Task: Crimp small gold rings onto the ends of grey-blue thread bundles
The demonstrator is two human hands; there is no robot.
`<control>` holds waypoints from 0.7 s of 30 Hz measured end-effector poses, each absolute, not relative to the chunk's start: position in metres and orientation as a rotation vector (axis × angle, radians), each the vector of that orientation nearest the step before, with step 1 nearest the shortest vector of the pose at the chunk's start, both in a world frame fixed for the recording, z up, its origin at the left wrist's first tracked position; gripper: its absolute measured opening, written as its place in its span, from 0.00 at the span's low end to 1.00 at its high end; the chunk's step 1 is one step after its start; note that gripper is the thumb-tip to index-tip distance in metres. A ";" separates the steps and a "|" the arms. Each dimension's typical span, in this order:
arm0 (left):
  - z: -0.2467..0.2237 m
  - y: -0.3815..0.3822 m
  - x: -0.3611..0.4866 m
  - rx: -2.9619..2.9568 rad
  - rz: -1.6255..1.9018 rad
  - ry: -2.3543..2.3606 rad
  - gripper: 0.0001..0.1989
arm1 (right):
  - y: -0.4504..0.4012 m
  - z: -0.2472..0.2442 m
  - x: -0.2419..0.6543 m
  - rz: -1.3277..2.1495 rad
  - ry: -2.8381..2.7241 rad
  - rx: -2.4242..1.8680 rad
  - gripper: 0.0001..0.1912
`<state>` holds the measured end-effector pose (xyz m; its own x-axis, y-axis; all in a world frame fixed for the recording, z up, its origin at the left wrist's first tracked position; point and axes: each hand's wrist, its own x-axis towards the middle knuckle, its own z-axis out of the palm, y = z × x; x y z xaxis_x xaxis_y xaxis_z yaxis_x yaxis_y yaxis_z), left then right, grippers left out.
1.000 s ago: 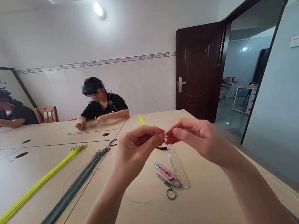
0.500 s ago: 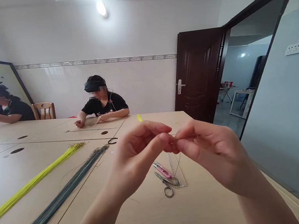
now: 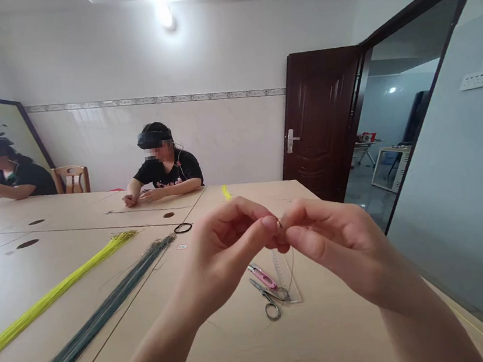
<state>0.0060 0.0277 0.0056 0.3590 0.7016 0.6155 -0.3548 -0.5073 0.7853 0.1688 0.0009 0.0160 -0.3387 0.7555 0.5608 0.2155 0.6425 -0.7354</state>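
Observation:
My left hand point(image 3: 228, 253) and my right hand point(image 3: 341, 239) meet fingertip to fingertip above the table, each in a pinch. Between them is a thin dark cord point(image 3: 293, 262), mostly hidden by the fingers; a length of it hangs down below my right fingertips. Beneath the hands lie small scissors point(image 3: 270, 303), a pink-handled cutter point(image 3: 264, 277) and a clear ruler point(image 3: 292, 286), close together on the table.
Left of my arm lie a bundle of grey-blue cords point(image 3: 108, 312) and a bundle of yellow cords point(image 3: 61, 294). A black ring point(image 3: 183, 228) sits near their ends. Two people are at the far side of the table point(image 3: 228, 359). A brown door point(image 3: 322, 118) stands open.
My fingertips have shifted slightly against each other, and a dark bit of cord now shows between them. The black ring is more fully uncovered. The person opposite has drawn their hands together.

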 end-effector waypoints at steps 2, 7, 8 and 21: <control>0.006 0.028 0.005 1.660 1.343 0.386 0.06 | -0.001 0.018 0.168 0.680 -1.864 -0.803 0.07; 0.004 0.028 0.003 1.737 1.350 0.514 0.08 | -0.002 0.018 0.168 0.632 -1.826 -0.863 0.06; 0.004 0.028 0.003 1.748 1.353 0.532 0.08 | -0.001 0.017 0.168 0.606 -1.823 -0.879 0.07; -0.001 0.029 0.007 1.634 1.297 0.417 0.06 | 0.006 0.014 0.169 0.588 -1.822 -0.857 0.09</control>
